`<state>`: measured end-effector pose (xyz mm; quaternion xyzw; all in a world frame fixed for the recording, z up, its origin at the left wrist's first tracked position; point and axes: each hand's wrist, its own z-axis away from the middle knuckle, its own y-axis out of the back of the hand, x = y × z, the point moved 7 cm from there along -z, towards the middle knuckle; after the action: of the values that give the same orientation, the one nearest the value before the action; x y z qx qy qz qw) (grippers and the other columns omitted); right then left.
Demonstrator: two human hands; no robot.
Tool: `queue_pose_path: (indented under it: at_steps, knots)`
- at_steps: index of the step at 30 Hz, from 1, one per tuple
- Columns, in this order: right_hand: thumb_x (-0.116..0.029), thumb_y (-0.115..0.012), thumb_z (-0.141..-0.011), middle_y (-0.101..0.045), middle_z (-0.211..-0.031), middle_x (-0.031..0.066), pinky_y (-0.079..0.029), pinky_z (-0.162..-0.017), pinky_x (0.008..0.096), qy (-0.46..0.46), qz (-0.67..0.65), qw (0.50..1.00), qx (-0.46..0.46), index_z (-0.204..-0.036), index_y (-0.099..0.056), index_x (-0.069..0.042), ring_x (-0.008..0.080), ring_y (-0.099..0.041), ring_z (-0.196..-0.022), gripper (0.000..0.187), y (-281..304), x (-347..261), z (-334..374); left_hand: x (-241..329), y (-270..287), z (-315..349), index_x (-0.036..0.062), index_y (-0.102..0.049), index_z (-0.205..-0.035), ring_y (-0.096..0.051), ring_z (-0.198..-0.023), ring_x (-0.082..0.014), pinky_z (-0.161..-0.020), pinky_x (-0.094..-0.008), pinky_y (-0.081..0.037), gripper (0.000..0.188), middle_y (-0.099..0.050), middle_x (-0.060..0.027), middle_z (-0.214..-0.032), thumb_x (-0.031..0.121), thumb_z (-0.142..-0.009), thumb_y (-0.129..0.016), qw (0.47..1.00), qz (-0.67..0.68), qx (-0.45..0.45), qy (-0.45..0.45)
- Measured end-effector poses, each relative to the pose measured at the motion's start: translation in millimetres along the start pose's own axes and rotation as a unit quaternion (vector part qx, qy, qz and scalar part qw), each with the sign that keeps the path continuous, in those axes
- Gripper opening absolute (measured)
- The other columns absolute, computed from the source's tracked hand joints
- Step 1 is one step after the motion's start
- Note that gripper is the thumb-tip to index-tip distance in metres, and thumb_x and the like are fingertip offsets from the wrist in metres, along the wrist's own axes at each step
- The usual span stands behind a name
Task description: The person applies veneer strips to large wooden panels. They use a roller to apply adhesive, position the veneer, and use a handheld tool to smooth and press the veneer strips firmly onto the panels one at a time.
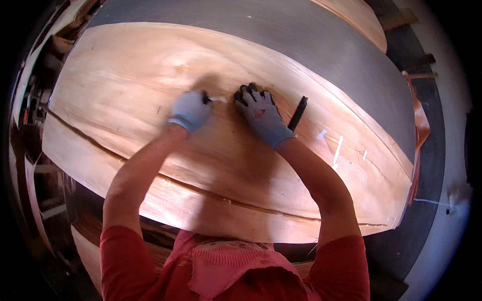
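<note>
The left hand (191, 110) pinches a white strip (219, 99), its length pointing right toward the right hand (261, 113), which lies flat, fingers spread, on the wood sheet (120, 95)

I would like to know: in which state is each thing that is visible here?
Left hand: gloved, curled, blurred; its grip on the white strip is unclear.
Right hand: gloved, palm down, fingers slightly spread.
Wood sheet: crossed by a long dark gap.
Slim black object: lying beside the right hand.
Pale strips: scattered on the wood sheet.
</note>
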<state>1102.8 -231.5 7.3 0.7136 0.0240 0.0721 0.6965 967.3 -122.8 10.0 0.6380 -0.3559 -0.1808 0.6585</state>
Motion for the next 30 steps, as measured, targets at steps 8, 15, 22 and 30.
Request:
queue_pose_path:
  at_steps: [8,15,22,30]
  knots:
    - [-0.013,-0.057,-0.087,-0.038,-0.148,0.0151,-0.03,-0.108,0.0543,-0.185,-0.305,0.921,0.159,-0.142,-0.041,-0.012,0.0321,-0.034,-0.138,0.058,41,71,70,91,-36,64,0.0037,-0.068,-0.093,-0.056,-0.042,-0.0159,-0.038,-0.0269,-0.043,0.019,-0.067,-0.011,-0.067,0.021,-0.091,-0.06,0.723,0.569,-0.321,0.226]
    - [-0.012,-0.051,-0.09,-0.035,-0.15,0.0121,-0.028,-0.111,0.0507,-0.122,-0.078,0.989,0.022,-0.145,-0.035,-0.011,0.0295,-0.024,-0.144,0.056,14,10,139,132,-77,49,0.0031,-0.069,-0.088,-0.054,-0.041,-0.0155,-0.036,-0.0277,-0.042,0.026,-0.066,-0.0098,-0.067,0.028,-0.092,-0.061,0.717,0.576,-0.334,0.208]
    - [-0.013,-0.049,-0.089,-0.042,-0.143,0.013,-0.03,-0.11,0.0493,-0.118,-0.06,0.989,0.065,-0.132,-0.05,-0.009,0.0323,-0.034,-0.137,0.043,6,-1,139,137,-68,41,0.0022,-0.065,-0.078,-0.057,-0.04,-0.0176,-0.037,-0.0304,-0.044,0.024,-0.065,-0.0099,-0.062,0.023,-0.089,-0.062,0.829,0.461,-0.289,0.128]
    - [-0.011,-0.05,-0.089,-0.046,-0.138,0.0138,-0.031,-0.109,0.0512,-0.13,-0.071,0.988,0.03,-0.128,-0.054,-0.013,0.0356,-0.04,-0.131,0.038,4,-1,131,81,-28,20,0.0062,-0.066,-0.092,-0.055,-0.039,-0.0177,-0.036,-0.031,-0.041,0.032,-0.066,-0.0112,-0.066,0.037,-0.094,-0.058,0.866,0.369,-0.279,0.192]
